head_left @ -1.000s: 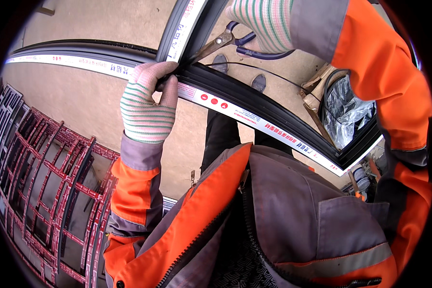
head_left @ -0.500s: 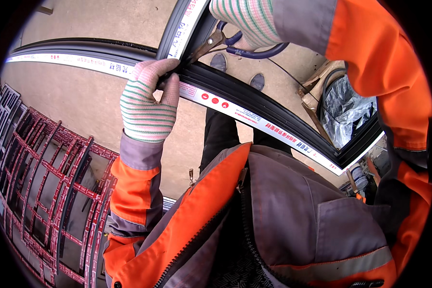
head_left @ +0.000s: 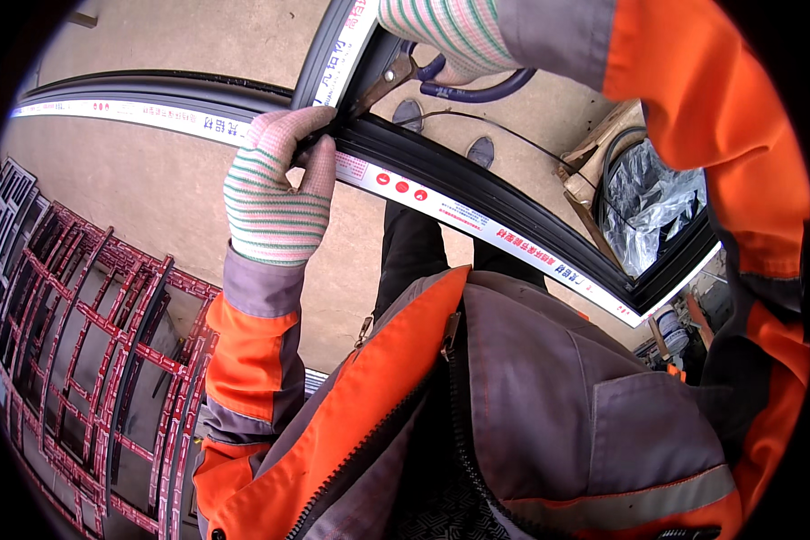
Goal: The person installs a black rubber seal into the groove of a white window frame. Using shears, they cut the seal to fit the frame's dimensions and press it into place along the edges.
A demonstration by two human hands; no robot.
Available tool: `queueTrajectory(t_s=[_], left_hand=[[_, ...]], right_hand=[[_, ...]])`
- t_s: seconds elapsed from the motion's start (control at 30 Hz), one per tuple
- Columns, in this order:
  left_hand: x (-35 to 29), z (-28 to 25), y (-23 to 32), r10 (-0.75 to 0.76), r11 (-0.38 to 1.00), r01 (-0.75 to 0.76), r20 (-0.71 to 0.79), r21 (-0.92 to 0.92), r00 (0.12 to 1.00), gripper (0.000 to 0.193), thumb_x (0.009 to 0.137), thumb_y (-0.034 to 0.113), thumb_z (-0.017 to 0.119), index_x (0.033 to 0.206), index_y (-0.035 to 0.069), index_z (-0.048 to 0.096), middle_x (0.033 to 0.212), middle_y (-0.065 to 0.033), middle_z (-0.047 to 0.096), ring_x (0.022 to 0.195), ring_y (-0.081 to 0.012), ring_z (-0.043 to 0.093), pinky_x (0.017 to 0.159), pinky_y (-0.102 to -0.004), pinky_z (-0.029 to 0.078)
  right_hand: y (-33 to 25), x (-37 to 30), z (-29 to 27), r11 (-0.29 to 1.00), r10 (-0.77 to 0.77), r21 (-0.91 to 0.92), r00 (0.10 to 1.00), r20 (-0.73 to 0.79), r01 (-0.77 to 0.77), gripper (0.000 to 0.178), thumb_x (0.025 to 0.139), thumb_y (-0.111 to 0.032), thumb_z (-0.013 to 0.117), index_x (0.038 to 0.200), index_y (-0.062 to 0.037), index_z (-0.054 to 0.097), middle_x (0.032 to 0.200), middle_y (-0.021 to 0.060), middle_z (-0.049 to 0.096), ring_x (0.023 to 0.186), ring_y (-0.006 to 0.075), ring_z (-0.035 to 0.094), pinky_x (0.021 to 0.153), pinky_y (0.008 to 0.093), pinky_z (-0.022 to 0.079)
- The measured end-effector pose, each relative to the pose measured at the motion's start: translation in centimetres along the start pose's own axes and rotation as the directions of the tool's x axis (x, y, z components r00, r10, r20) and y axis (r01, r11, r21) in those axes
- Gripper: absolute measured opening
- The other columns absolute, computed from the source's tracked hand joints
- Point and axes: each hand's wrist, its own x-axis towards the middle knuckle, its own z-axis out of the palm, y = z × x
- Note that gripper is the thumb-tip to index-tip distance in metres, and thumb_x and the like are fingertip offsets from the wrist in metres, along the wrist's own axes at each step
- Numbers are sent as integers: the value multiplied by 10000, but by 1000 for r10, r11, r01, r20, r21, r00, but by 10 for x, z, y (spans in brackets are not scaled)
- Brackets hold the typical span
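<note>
Left hand [head_left: 274, 193] in a striped knit glove curls its fingers shut on the black metal window frame [head_left: 477, 193] at its joint. Right hand [head_left: 445, 31] grips purple-handled scissors [head_left: 423, 76] just above. A long white label strip with red marks [head_left: 477, 220] runs along the frame; a crumpled clear plastic bag [head_left: 648, 202] lies rightward.

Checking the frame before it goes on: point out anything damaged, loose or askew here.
One thing: a thin black strip hangs loose off the black frame, trailing past the scissors in the right hand. Left hand pinches the frame corner. No visible damage.

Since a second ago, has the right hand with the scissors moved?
Yes. The right hand has shifted left and up along the upright bar, bringing the scissors closer to the left hand at the frame corner.
</note>
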Motion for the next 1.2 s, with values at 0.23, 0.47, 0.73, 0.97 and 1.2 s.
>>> queueTrajectory(t_s=[0.23,0.47,0.73,0.97,1.2], left_hand=[[1,0,2,4,1000,-4,9,21,1000,299,813,-71,668,1087,49,669,923,-71,643,724,-126,593,670,-240,498],[-11,-1,6,-323,934,296,-116,-201,939,257,910,9,634,1167,10,632,940,-18,626,722,-46,530,687,-188,463],[-46,-4,20,-556,675,408,-61,-615,829,309,983,87,517,1282,23,562,828,-16,552,645,-56,542,614,-210,501],[-64,12,34,-532,381,474,231,-794,815,418,1032,312,414,1157,-35,610,821,-40,531,621,-84,449,571,-231,366],[-67,8,32,-438,412,401,208,-818,875,561,1023,492,396,1165,-22,572,768,-34,506,668,-115,430,620,-265,354]], right_hand=[[6,-12,-5,1000,12,-19,997,74,-11,258,718,-253,675,927,-119,748,811,108,726,793,296,708,704,391,557],[18,-48,6,990,138,-18,973,186,-137,241,708,-237,664,907,-134,756,810,101,730,803,294,710,714,397,558],[-30,-85,102,704,473,701,812,-343,-115,376,835,-426,738,838,-55,679,605,124,602,548,274,642,513,359,490],[-127,-59,97,656,423,750,865,-270,-86,440,780,-458,690,857,-30,629,623,115,648,578,300,659,536,414,512],[-132,-49,98,742,407,665,845,-347,-84,417,760,-414,732,884,-35,612,647,99,617,615,283,646,547,397,501]])
